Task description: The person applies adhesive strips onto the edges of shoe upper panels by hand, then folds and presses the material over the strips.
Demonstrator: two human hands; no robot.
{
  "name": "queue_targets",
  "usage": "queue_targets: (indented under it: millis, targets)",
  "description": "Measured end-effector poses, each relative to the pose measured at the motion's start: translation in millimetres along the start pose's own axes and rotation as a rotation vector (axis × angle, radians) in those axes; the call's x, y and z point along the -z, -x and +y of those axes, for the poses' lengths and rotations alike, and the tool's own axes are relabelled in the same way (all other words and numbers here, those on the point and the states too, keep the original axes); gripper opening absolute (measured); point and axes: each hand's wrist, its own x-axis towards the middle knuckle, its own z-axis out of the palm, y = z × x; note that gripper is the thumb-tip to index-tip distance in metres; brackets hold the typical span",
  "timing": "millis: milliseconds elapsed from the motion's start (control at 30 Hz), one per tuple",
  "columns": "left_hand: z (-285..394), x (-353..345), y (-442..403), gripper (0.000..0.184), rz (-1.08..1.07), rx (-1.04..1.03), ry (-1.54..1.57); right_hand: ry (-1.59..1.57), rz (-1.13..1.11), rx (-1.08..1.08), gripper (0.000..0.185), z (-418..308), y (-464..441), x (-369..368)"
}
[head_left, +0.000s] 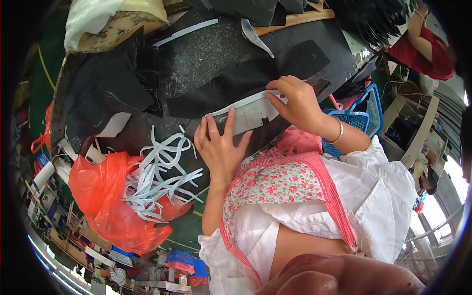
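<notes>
A narrow white strip lies along the near edge of a long black sheet of material. My left hand rests flat with fingers spread, its fingertips touching the strip's left part. At the strip's right end, my right hand has thumb and forefinger closed on it. Just below the strip, between my hands, is a grey flat piece with a notched edge. Many loose pale strips spill from a red plastic bag to the left of my left hand.
The dark, scuffed worktable carries more black material at left. A curved metal tool and a wooden piece lie toward the back. Blue baskets stand at right. Another person's arm shows at upper right.
</notes>
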Motion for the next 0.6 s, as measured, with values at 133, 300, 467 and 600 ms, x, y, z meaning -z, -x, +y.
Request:
queue_targets:
  millis: [133,300,467,600]
  targets:
    - [13.9,1.5,-1.3,0.063,0.024,0.037,-0.112,0.120,0.044,0.040,0.020,6.6,2.4,-4.7]
    - [35.2,-20.0,-27.4,0.065,0.189,-0.224,0.188,0.262,0.097,0.033,0.027,11.1,7.1,2.9]
    - [42.8,-25.3,-37.3,0.063,0.055,-0.237,0.191,0.151,0.213,-0.024,0.026,31.2,20.0,17.3]
    - [49.0,-19.1,-45.2,0.059,-0.004,-0.239,0.104,-0.010,0.209,-0.089,0.023,41.8,24.6,19.2]
